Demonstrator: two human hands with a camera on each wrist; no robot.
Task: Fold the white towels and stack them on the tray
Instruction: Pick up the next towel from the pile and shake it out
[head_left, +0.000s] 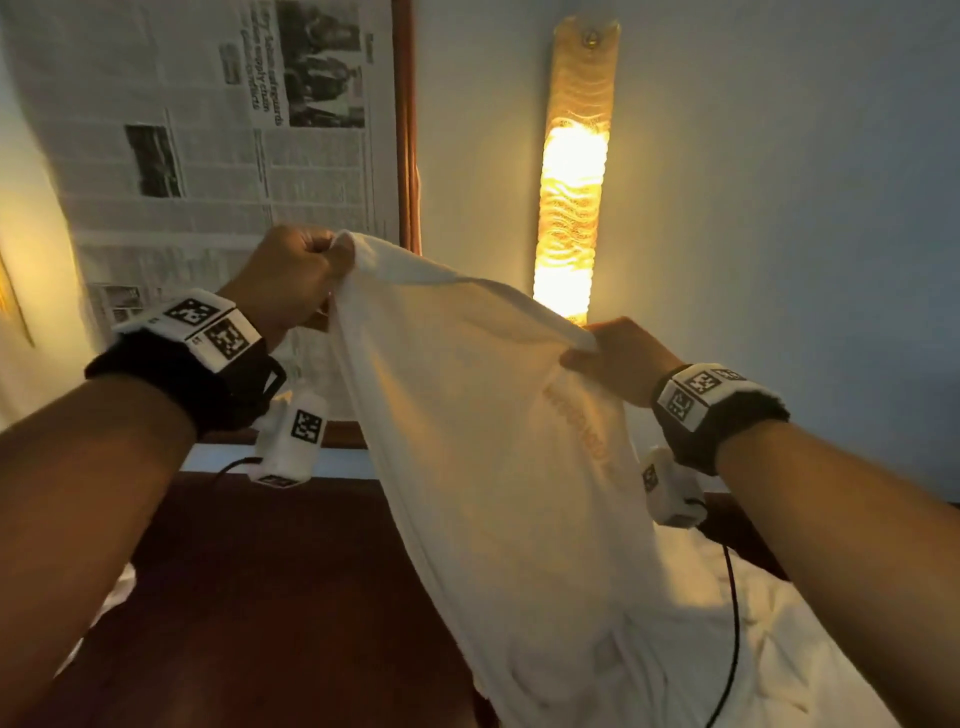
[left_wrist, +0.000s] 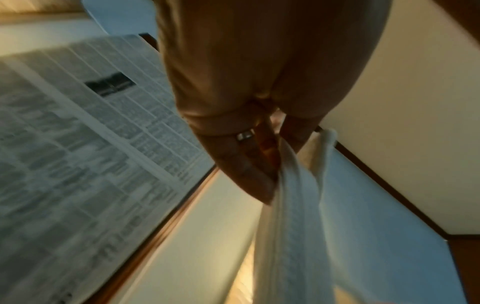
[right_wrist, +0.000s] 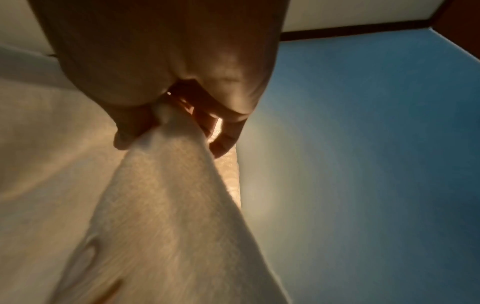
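Note:
A white towel hangs spread in the air in front of me, held up by its top edge. My left hand grips the upper left corner high up, fingers curled round the cloth. My right hand pinches the upper right corner, a little lower, with the towel trailing down from thumb and fingers. The towel's lower part falls onto more white cloth at the bottom right. No tray is in view.
A dark red-brown surface lies below the hands. On the wall behind are a framed newspaper sheet and a lit vertical wall lamp. A black cable runs down from the right wrist camera.

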